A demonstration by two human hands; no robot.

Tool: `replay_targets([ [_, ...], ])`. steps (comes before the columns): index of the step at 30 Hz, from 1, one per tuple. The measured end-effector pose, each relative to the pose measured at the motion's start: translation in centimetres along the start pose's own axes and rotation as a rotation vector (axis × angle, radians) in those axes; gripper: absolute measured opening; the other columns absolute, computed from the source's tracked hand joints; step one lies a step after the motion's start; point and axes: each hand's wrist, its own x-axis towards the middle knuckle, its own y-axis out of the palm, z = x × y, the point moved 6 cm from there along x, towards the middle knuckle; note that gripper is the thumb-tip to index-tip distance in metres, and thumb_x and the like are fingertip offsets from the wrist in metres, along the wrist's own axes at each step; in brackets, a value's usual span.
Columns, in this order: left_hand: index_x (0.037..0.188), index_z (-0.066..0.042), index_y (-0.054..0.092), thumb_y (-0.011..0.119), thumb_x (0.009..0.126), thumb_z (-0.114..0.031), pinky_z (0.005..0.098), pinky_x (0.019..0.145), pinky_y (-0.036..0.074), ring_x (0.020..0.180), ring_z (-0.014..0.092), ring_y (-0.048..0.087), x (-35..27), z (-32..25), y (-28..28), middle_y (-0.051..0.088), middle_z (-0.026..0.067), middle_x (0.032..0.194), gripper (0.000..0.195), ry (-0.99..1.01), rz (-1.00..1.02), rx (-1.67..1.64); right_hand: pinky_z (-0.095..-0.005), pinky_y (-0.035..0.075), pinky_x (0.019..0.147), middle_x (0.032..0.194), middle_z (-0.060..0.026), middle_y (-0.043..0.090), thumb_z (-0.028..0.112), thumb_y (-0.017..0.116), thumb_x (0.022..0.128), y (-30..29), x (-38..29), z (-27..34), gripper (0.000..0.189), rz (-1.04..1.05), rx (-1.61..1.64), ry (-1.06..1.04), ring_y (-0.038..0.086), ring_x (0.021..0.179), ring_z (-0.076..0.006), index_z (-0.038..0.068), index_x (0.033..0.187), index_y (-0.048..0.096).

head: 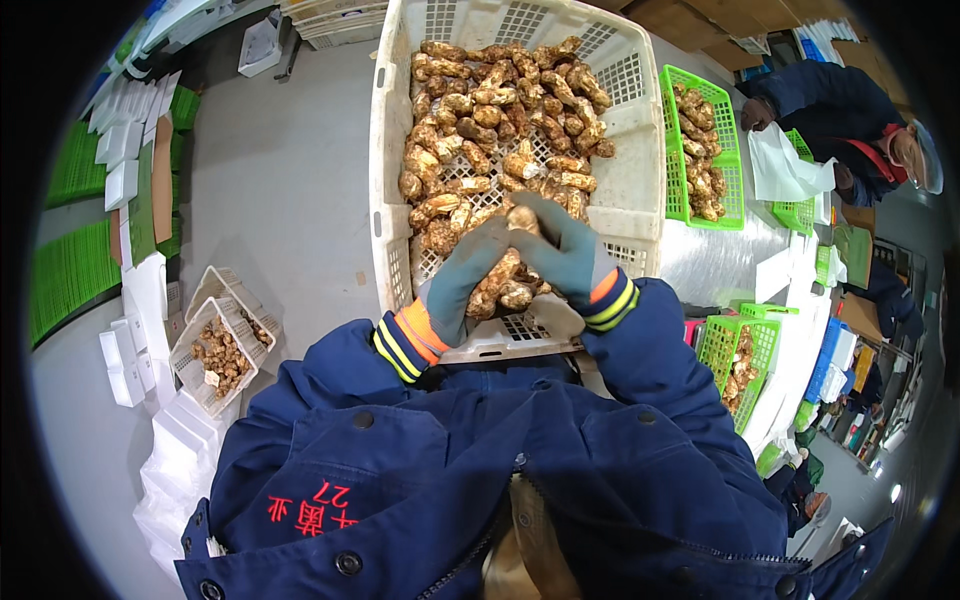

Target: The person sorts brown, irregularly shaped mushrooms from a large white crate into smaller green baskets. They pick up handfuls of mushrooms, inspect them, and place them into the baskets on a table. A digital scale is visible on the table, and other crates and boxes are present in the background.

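Observation:
A large white plastic crate point(628, 180) with mesh walls stands before me, holding many brown and cream mushrooms point(487, 97) that look like matsutake. Both my hands wear grey-green coated gloves with orange and yellow striped cuffs. Near the crate's front end, my left hand point(469, 266) and my right hand point(559, 244) meet around one mushroom point(523, 220), its pale rounded end showing between the fingers. More mushrooms lie just under the hands. The undersides of both hands are hidden.
Green baskets point(735, 191) of mushrooms stand on the metal table at the right, where a co-worker point(832, 120) handles a white sheet. Lower right is another green basket point(772, 360). White crates point(251, 367) with mushrooms, foam boxes point(124, 337) and stacked green baskets point(71, 277) are at the left.

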Motion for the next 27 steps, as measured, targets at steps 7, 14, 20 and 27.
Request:
replay_targets([
  [7, 0.138, -0.009, 0.039, 0.051, 0.097, -0.034, 0.0409, 0.088, 0.054, 0.1, 0.03, 0.065, -1.1, 2.0, 1.3, 0.062, 0.0172, 0.117, 0.05, -0.576, -0.084, -0.737, -0.0436, 0.054, 0.08, 0.116, -0.0189, 0.06, 0.015, 0.058, 0.089, -9.0, 7.5, 0.9, 0.038, -0.264, -1.131, 0.336, 0.066, 0.094, -0.0326, 0.004, 0.124, 0.051],
  [14, 0.14, -0.007, 0.039, 0.045, 0.1, -0.031, 0.0388, 0.089, 0.053, 0.1, 0.028, 0.065, -1.3, 2.6, 0.5, 0.063, 0.0164, 0.116, 0.047, -0.528, -0.073, -0.796, -0.0448, 0.053, 0.07, 0.113, -0.0222, 0.062, 0.008, 0.053, 0.087, -9.3, 11.2, -1.7, 0.064, -0.267, -1.381, 0.348, 0.068, 0.092, -0.0311, 0.014, 0.145, 0.028],
  [20, 0.14, -0.007, 0.04, 0.045, 0.1, -0.033, 0.0385, 0.093, 0.052, 0.105, 0.026, 0.064, -0.7, 2.1, 0.4, 0.062, 0.0149, 0.118, 0.048, -0.488, -0.196, -0.795, -0.0249, 0.05, 0.06, 0.084, -0.0159, 0.065, 0.009, 0.058, 0.086, -11.2, 7.8, -4.2, 0.05, -0.359, -0.635, 0.154, 0.062, 0.065, -0.016, 0.006, 0.135, 0.047],
  [27, 0.138, -0.003, 0.041, 0.06, 0.08, 0.005, 0.0373, 0.103, 0.041, 0.121, 0.031, 0.052, -1.7, 5.8, -2.1, 0.05, 0.0167, 0.135, 0.062, -0.501, -0.236, -0.689, -0.0327, 0.05, 0.061, 0.083, -0.0121, 0.068, 0.014, 0.054, 0.089, -10.9, 5.4, -5.8, 0.031, -0.386, -0.825, 0.181, 0.063, 0.063, -0.02, 0.011, 0.119, 0.06],
])
